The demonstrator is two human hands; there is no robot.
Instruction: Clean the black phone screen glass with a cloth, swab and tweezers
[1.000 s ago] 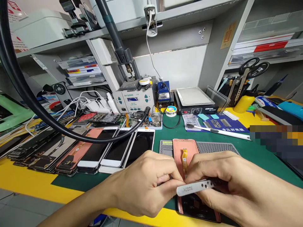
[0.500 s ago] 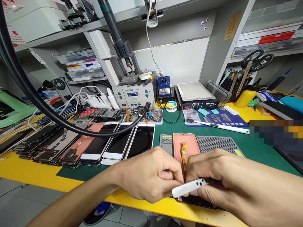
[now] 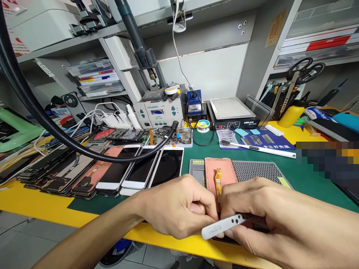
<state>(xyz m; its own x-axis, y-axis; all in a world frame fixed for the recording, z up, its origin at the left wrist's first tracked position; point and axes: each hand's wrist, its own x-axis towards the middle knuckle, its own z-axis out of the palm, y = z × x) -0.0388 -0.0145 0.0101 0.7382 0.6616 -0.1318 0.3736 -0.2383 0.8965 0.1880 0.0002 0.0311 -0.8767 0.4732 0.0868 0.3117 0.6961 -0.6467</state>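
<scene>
A pink phone panel [image 3: 221, 170] with a yellow flex cable [image 3: 218, 183] lies on the grey perforated mat [image 3: 252, 172]. My right hand [image 3: 258, 213] is closed around metal tweezers [image 3: 221, 226], whose rounded, holed end points toward my left hand. Curled at the panel's lower left, my left hand [image 3: 182, 209] has its fingers pressed together, and what is between them, if anything, is hidden. Both hands meet over the lower part of the phone, where a dark edge shows beneath them. The tips of the tweezers are out of sight.
Phones and screens [image 3: 131, 168] are lined up at the left. A thick black cable [image 3: 70, 144] arches across the front left. Behind stand a soldering station [image 3: 161, 112] and a hot plate [image 3: 231, 112]. A white-handled brush [image 3: 266, 151] lies beyond the mat.
The tweezers' rounded end has shifted slightly left and down, and my right hand's lower fingers have moved a little. My left hand has hardly moved.
</scene>
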